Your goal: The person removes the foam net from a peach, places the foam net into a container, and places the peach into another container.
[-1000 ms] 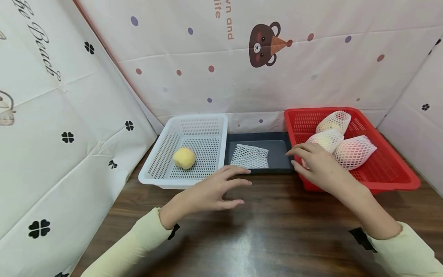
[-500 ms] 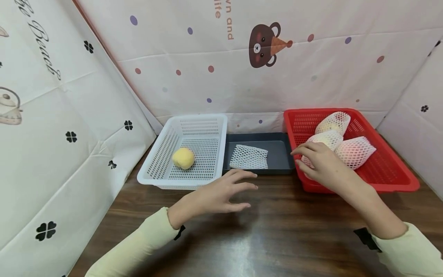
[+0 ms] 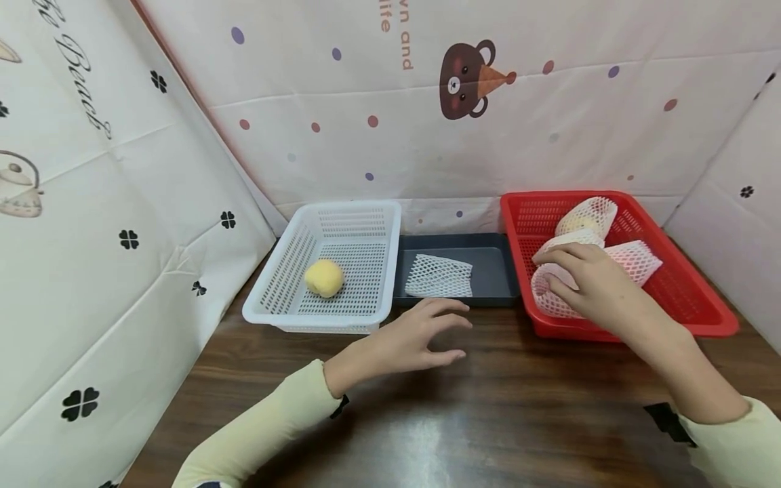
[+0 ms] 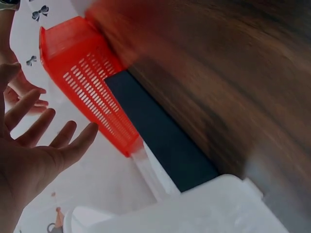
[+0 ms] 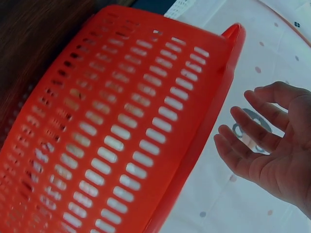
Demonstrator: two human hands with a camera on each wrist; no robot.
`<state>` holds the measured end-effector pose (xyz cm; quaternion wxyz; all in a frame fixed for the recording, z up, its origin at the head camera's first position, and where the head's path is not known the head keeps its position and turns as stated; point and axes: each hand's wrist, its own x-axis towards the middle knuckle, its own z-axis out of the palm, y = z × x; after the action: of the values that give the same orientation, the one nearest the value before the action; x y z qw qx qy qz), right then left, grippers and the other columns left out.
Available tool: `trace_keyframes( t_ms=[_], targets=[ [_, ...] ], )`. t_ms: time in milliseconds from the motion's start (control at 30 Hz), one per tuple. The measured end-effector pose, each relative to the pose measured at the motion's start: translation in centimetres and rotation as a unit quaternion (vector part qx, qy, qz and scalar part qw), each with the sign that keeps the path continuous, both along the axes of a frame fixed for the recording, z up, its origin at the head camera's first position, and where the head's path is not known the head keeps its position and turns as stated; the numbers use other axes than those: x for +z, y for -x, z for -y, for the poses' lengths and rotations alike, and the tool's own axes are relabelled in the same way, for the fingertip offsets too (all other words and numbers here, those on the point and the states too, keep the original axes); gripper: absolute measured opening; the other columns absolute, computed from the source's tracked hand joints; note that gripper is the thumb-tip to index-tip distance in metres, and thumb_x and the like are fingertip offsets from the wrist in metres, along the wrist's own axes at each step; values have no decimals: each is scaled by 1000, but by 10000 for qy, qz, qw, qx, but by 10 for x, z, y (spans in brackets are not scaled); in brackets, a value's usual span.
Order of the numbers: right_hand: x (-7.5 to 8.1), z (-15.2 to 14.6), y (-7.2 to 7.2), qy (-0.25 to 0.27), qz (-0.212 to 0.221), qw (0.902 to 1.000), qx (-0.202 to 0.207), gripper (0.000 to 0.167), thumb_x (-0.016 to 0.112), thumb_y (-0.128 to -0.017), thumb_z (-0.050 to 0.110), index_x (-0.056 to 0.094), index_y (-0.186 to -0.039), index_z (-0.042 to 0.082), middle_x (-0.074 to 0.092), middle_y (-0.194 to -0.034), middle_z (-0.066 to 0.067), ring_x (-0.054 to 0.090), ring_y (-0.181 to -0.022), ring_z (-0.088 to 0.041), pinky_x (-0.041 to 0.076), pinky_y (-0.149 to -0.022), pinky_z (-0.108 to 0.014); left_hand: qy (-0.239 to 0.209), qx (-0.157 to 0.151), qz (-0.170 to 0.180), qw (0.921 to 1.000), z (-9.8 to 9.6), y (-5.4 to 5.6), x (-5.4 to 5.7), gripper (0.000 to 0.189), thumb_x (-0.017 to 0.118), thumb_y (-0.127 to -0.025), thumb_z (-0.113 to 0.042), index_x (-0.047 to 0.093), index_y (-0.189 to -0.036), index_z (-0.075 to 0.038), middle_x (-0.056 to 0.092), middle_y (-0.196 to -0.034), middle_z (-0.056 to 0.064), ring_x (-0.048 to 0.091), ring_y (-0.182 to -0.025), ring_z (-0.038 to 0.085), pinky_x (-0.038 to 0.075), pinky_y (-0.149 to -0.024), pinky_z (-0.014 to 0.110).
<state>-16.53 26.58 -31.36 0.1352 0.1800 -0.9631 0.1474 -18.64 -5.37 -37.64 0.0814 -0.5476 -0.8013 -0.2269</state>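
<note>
My right hand [image 3: 601, 285] hovers over the near left part of the red basket [image 3: 702, 298], fingers loosely bent and holding nothing. Beneath and around it lie several fruits in white foam nets, among them a front one [image 3: 552, 295], a right one [image 3: 637, 261] and a back one [image 3: 586, 215]; the hand partly covers them. In the right wrist view, that hand [image 5: 277, 141] is beyond the basket's rim. My left hand [image 3: 415, 342] hangs over the table in front of the dark tray [image 3: 493, 268], fingers spread, with nothing in it; its palm [image 4: 34, 165] shows in the left wrist view.
A flat white foam net [image 3: 439, 276] lies in the dark tray. Left of the tray stands a white basket [image 3: 259, 313] with one bare yellow fruit [image 3: 325, 278] inside. Printed cloth [image 3: 305, 88] walls in the brown wooden table [image 3: 488, 420] behind and at the sides.
My right hand has shifted right, further over the red basket, and more of the front netted fruit shows. My left hand has drifted right, away from the white basket.
</note>
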Motion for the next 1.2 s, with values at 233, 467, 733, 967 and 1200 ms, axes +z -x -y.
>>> trace_keyframes(
  t_ms=[233, 467, 733, 967, 1200],
  targets=[
    [-3, -15, 1, -187, -85, 9997, -97, 50, 86, -80, 15, 67, -125, 4, 64, -122, -25, 57, -110, -45, 54, -87, -65, -159, 522, 316, 9980, -17, 4, -7, 37, 76, -93, -31, 68, -123, -12, 57, -140, 6, 51, -132, 20, 39, -114, 31],
    [-8, -26, 4, -295, 89, 9992, -241, 51, 85, -81, 18, 66, -125, 2, 65, -117, -27, 59, -103, -45, 55, -84, -65, -220, 1048, 675, 9920, -39, 8, -12, 39, 73, -94, -38, 66, -126, -16, 58, -140, 2, 51, -133, 16, 41, -113, 28],
    [-13, -36, 4, -357, 117, 9990, -242, 49, 84, -82, 18, 66, -124, -1, 65, -115, -29, 59, -103, -47, 54, -84, -67, -661, 1202, 2340, 9625, -73, 17, -22, 44, 70, -96, -41, 61, -132, -19, 60, -135, -5, 59, -124, 15, 50, -103, 26],
    [-15, -40, 2, -350, 152, 9991, -209, 50, 84, -82, 18, 66, -124, -1, 65, -115, -29, 61, -100, -45, 55, -84, -66, -1663, 1311, 4479, 8686, -104, 18, -33, 49, 72, -95, -38, 60, -136, -14, 63, -134, 0, 67, -102, 7, 60, -84, 32],
    [-16, -44, 4, -352, -142, 9992, 95, 40, 83, -80, 11, 70, -116, -1, 69, -109, -23, 65, -94, -38, 57, -82, -61, -2371, 1396, 5548, 7851, -129, 21, -40, 43, 71, -97, -32, 57, -135, -16, 61, -127, -6, 64, -97, 3, 61, -86, 41]
  ],
)
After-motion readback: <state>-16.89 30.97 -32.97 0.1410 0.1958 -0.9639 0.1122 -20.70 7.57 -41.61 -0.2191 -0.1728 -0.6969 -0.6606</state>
